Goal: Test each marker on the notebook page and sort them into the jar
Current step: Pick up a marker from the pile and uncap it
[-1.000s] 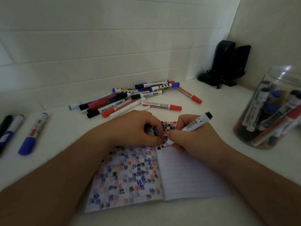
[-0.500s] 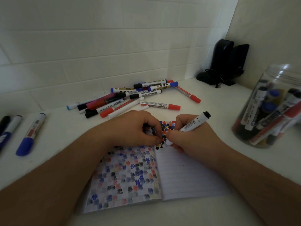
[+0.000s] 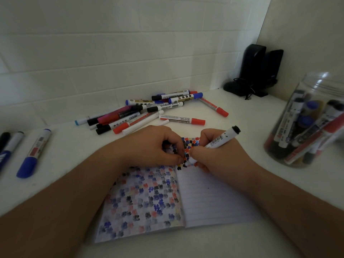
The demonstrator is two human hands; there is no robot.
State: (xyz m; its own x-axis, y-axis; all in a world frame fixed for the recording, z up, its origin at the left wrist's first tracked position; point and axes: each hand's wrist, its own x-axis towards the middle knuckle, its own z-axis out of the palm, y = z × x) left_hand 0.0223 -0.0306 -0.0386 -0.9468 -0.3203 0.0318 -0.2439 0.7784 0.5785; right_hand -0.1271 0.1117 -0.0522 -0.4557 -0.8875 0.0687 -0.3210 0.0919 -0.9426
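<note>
An open notebook (image 3: pixel 214 202) lies on the white counter, its left page covered in small coloured blots. My right hand (image 3: pixel 219 161) grips a white marker with a black end (image 3: pixel 221 140), and its black tip touches the page near the spine among dense blots. My left hand (image 3: pixel 149 146) rests on the top of the left page with its fingers curled, fingertips close to the marker tip; whatever is inside the curled fingers is hidden. A clear jar (image 3: pixel 307 127) holding several markers stands at the right.
A pile of several markers (image 3: pixel 149 112) lies behind the notebook by the tiled wall. Three more markers, one with a blue cap (image 3: pixel 35 151), lie at the left edge. Black speakers (image 3: pixel 255 71) with a cable stand in the back right corner.
Both hands stay at the top of the notebook; the marker tip has shifted only slightly on the page.
</note>
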